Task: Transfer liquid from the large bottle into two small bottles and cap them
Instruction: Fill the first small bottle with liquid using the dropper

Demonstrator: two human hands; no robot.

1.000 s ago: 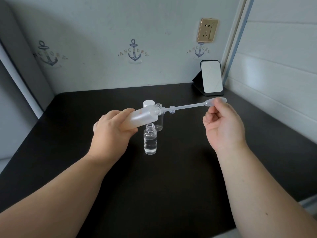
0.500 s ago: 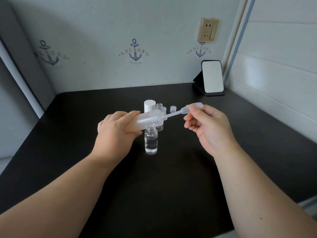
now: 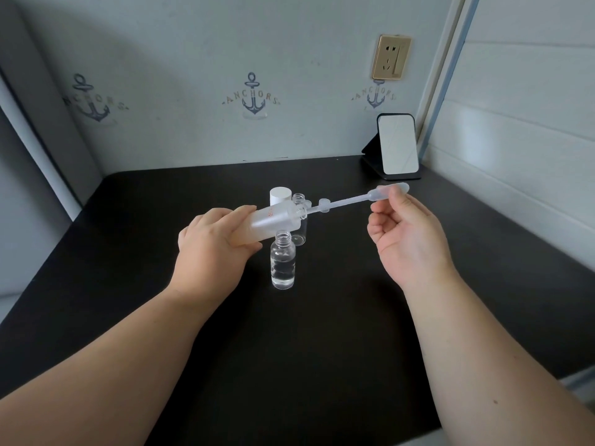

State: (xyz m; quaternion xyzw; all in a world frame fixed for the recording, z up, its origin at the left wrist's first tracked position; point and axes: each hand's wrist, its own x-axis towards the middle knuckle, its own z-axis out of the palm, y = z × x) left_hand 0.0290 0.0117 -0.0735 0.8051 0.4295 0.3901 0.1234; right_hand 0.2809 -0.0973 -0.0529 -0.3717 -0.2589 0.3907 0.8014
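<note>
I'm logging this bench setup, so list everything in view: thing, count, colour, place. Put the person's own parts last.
large bottle: 1, frosted, tilted above the table, gripped by the left hand
pipette: 1, translucent, tip at the large bottle's mouth, bulb pinched by the right hand
small bottles: 2, clear, uncapped; near one holds liquid, far one behind it
white cap: 1, behind the large bottle
small clear cap: 1, behind the pipette's stem
table: 1, black
mirror: 1, black stand, back right corner
wall socket: 1, gold, back wall
anchor prints: 3, dark blue, back wall
left hand: 1
right hand: 1
</note>
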